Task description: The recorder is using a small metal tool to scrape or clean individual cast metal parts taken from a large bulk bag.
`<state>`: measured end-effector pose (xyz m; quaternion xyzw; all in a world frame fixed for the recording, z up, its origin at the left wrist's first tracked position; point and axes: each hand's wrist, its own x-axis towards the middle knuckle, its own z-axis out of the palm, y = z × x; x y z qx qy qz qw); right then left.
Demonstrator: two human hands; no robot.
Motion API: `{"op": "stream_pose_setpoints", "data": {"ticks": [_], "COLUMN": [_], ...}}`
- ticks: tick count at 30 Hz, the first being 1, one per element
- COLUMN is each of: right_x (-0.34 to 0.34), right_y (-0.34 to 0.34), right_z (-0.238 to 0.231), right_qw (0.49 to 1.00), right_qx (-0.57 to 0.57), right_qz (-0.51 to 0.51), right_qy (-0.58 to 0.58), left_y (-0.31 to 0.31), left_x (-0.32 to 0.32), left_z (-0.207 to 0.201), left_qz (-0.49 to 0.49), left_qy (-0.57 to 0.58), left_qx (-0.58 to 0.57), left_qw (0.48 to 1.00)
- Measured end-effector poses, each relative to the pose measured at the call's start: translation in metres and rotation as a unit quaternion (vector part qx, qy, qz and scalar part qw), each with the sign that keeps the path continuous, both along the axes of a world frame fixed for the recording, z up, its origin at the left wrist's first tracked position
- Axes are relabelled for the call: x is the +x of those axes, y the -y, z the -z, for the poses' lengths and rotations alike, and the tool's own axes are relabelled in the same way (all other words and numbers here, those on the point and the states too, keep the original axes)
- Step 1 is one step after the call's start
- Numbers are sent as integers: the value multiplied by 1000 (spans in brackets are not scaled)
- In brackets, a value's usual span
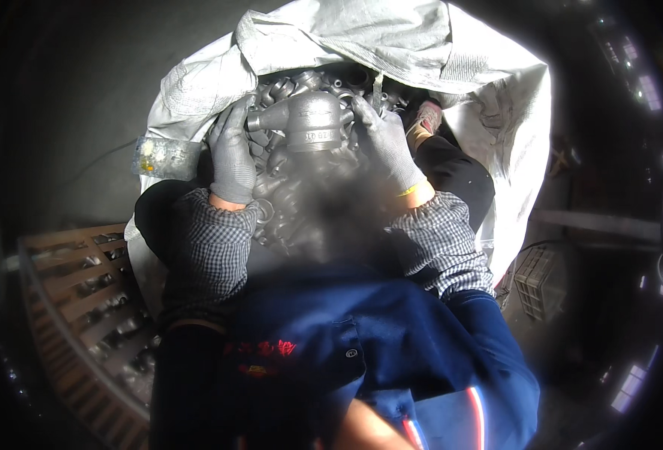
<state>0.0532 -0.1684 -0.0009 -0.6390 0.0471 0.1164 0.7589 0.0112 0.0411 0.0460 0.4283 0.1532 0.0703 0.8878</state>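
Note:
A grey metal casting (pixel 315 120), rounded like a valve body with a pipe stub to each side and a threaded lower end, sits between my two hands. My left hand (pixel 232 154), in a grey knit glove, is closed against its left stub. On the other side, my right hand (pixel 387 142), also gloved, has its fingers bent against the right stub. Beneath lie several smaller grey metal castings (pixel 275 161), partly blurred by a dark smudge. A thin pale strip (pixel 377 91) stands up beside my right fingers; its kind I cannot make out.
A large white woven sack (pixel 496 112) surrounds the castings, its edge folded outward. A clear, stained pouch (pixel 166 157) lies at its left side. Lower left stands a brown slatted crate (pixel 69 262) holding metal parts. At right is a pale plastic crate (pixel 537 281). A shoe (pixel 427 116) shows inside the sack.

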Motion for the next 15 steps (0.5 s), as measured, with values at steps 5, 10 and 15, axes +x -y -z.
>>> {"op": "stream_pose_setpoints", "data": {"ticks": [5,10,15], "right_x": [-8,-11,-16], "right_y": [-2,-8,-15], "right_z": [-9,7,3], "right_qw": [998,997,992], "right_qx": [18,31,76], "right_qz": [-16,-42,-51], "right_qy": [-66,-62,-90], "left_y": [3,-3,-5], "left_x": [-10,-16,-17], "left_z": [-7,-6,-3], "left_qz": [-18,-8,-25], "left_qy": [48,109,123], "left_qx": [133,197,243], "left_qw": [990,974,962]}}
